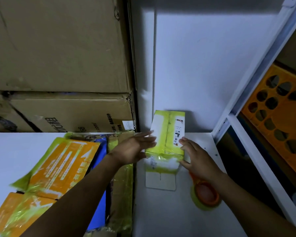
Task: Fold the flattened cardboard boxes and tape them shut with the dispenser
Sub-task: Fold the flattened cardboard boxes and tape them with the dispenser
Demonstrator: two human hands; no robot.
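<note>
Head view, both hands on one box. A small box (167, 134), wrapped in yellow-green tape, sits on the white table (169, 216) close to the wall, between the two hands. Its long axis runs away from the person, and a taped seam follows that axis down the middle of the upper face. At the near end a white flap (161, 183) lies open on the table, pointing back toward the person.

The left hand (135, 149) lies flat against the left side of the box, fingers straight and close together. The right hand (196, 159) grips the right side, fingers bent onto the upper edge and thumb at the lower near corner.

The tape dispenser (205, 194), orange with a green roll, lies on the table just on the near side of the right hand, partly under that wrist and well apart from the left hand. The right hand is therefore judged the nearer one for picking it up, and the open flap is probably the end left to close.

A pile of flattened orange boxes (58, 168) lies to the left. Large brown cartons (58, 65) stand behind that pile.
</note>
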